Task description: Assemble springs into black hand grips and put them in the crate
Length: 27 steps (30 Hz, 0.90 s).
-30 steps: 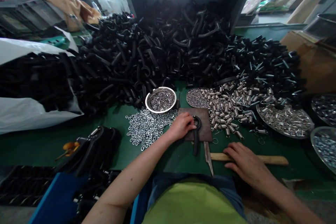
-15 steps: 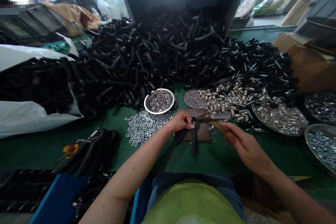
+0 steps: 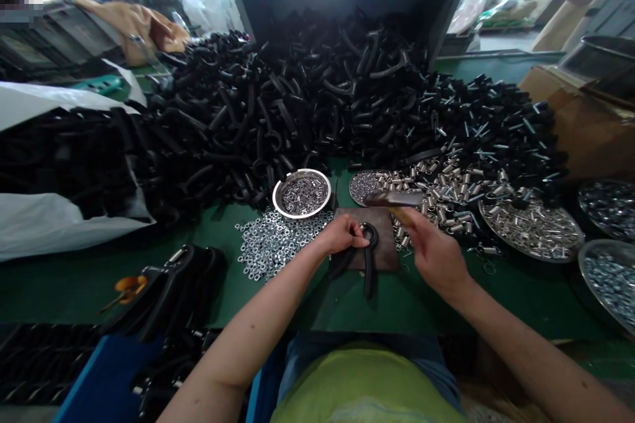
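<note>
My left hand (image 3: 346,234) pinches the ringed end of a black plastic clamp (image 3: 368,271), whose two handles point toward me. That clamp rests on a dark square plate (image 3: 385,244) on the bench. In my right hand (image 3: 439,258) is a hammer (image 3: 397,199), gripped by its wooden handle. The hammer's metal head hangs in the air above the plate, apart from the clamp. What my left fingertips press on inside the ring is too small to make out.
Loose nuts (image 3: 268,244) lie left of the plate, below a steel bowl (image 3: 278,203) of small metal parts. Springs (image 3: 456,188) and a dish of pins (image 3: 536,228) lie to the right. Black handles (image 3: 297,99) are heaped behind. Finished-looking clamps (image 3: 173,284) sit at left.
The hammer has risen off the clamp's ring, and my right hand has moved up and to the left. My left hand keeps its hold on the clamp.
</note>
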Available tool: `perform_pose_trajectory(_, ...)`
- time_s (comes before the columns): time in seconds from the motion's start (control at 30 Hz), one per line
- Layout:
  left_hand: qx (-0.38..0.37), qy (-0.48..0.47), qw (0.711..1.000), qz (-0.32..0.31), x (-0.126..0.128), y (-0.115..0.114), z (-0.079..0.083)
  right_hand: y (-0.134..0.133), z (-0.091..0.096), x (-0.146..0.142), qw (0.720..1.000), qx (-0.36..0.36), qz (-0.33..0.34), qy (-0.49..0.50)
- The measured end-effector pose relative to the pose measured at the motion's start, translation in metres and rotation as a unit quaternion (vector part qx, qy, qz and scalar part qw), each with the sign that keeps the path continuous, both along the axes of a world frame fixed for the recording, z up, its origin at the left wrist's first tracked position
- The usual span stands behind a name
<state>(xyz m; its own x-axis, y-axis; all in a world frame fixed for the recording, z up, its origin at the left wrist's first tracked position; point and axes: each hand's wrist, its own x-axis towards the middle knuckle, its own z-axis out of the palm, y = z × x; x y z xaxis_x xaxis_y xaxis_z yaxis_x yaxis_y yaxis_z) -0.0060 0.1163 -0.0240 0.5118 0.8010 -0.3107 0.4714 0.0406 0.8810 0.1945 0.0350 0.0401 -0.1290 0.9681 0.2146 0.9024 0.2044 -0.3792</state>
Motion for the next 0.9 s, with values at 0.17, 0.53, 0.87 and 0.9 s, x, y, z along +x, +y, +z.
perform_pose_trajectory(0.17, -0.008, 0.003, 1.0, -0.017, 0.002, 0.002, 0.001, 0.003, -0.024, 0.006, 0.989, -0.126, 0.004, -0.076)
perform_pose_trajectory(0.53, -0.045, 0.042, 0.998, 0.008, 0.006, 0.0, 0.006, -0.02, -0.027, 0.019, 0.995, -0.096, -0.014, -0.018)
perform_pose_trajectory(0.87, -0.023, 0.009, 0.999, -0.037, 0.002, 0.003, 0.005, -0.032, -0.031, 0.025, 0.995, -0.097, -0.01, 0.025)
perform_pose_trajectory(0.9, -0.032, 0.006, 0.999, -0.035, 0.002, 0.003, 0.005, -0.033, -0.032, 0.025, 0.994, -0.101, -0.011, 0.03)
